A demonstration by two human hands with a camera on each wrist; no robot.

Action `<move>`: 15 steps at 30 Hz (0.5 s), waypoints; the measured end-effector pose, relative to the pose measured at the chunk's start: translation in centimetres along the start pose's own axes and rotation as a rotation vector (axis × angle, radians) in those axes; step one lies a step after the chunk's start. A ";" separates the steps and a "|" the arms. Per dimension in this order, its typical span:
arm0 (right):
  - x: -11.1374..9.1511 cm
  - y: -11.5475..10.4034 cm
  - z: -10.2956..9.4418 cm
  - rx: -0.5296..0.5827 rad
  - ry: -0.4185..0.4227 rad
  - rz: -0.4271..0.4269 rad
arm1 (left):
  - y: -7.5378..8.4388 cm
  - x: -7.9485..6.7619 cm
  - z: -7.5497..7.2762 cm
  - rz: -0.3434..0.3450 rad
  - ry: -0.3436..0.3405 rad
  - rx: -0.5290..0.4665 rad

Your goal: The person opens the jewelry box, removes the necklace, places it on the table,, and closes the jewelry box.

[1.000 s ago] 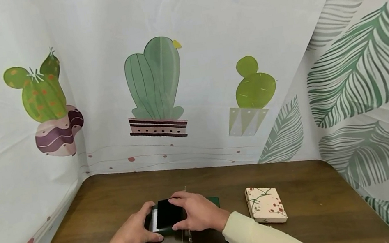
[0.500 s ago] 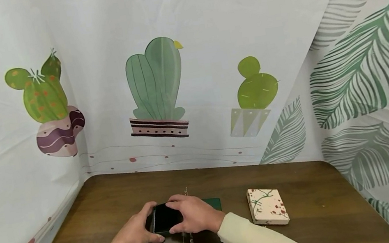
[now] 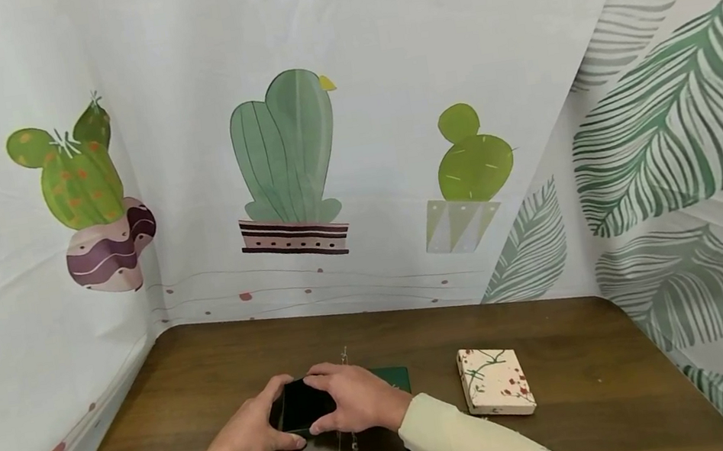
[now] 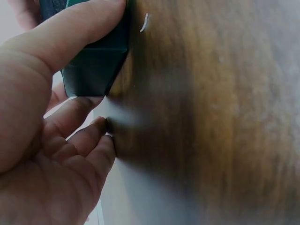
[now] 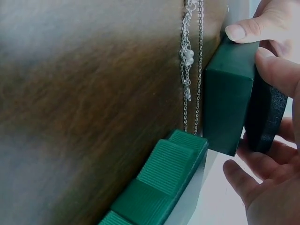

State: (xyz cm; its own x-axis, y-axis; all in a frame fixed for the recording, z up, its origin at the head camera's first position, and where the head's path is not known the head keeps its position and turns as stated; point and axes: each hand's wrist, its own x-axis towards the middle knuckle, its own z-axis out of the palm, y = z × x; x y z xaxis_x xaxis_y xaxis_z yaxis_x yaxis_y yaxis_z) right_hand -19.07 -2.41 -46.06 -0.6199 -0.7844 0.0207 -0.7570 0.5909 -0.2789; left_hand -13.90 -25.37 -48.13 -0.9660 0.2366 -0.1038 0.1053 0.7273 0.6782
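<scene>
A dark green jewelry box [image 5: 228, 96] lies on the table, its near side showing in the head view. My left hand [image 3: 251, 427] grips its left end, with the thumb [image 4: 89, 26] along one side. My right hand [image 3: 361, 399] pinches a black foam pad [image 5: 266, 117] by its edges. That pad [image 3: 309, 406] lies over the box's opening, tilted away from the box at one end in the right wrist view. Beside the box is a green lid [image 3: 393, 377] with a ribbed ribbon bow [image 5: 164, 166]. A silver necklace [image 5: 187, 58] lies close by, partly hidden under my right hand.
A cream box [image 3: 497, 382] with red flowers and green stems rests to the right on the brown wooden table [image 3: 560, 352]. White curtains [image 3: 378, 100] printed with cacti and leaves hang behind and beside the table. A small white scrap [image 4: 144, 22] lies near the box.
My right hand has moved slightly left with the foam pad. The pale strip inside the box, visible a second ago, is now covered. My left hand has stayed on the box.
</scene>
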 end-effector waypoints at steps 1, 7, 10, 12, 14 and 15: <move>0.0 0.0 0.0 0.005 -0.002 0.002 | 0.0 0.0 0.0 0.006 -0.002 0.000; 0.1 0.1 -0.1 0.033 -0.013 0.008 | -0.1 0.1 -0.2 0.029 -0.006 -0.013; 0.1 0.2 0.0 0.042 -0.017 0.006 | -0.2 0.1 -0.2 0.037 -0.011 -0.016; 0.2 0.4 0.0 0.063 -0.025 0.004 | -0.2 0.1 -0.2 0.040 -0.013 -0.014; 0.1 0.5 0.0 0.090 -0.034 0.001 | -0.2 0.0 -0.1 0.043 -0.012 -0.011; 0.1 0.6 -0.1 0.109 -0.039 0.001 | -0.2 0.0 -0.1 0.043 -0.011 -0.011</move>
State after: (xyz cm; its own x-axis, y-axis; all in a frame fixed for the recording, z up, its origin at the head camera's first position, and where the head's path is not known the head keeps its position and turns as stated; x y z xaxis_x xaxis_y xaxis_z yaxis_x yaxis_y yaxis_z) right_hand -19.62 -2.15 -46.17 -0.6106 -0.7918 -0.0159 -0.7283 0.5694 -0.3813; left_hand -13.97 -25.62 -48.20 -0.9581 0.2743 -0.0822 0.1437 0.7090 0.6904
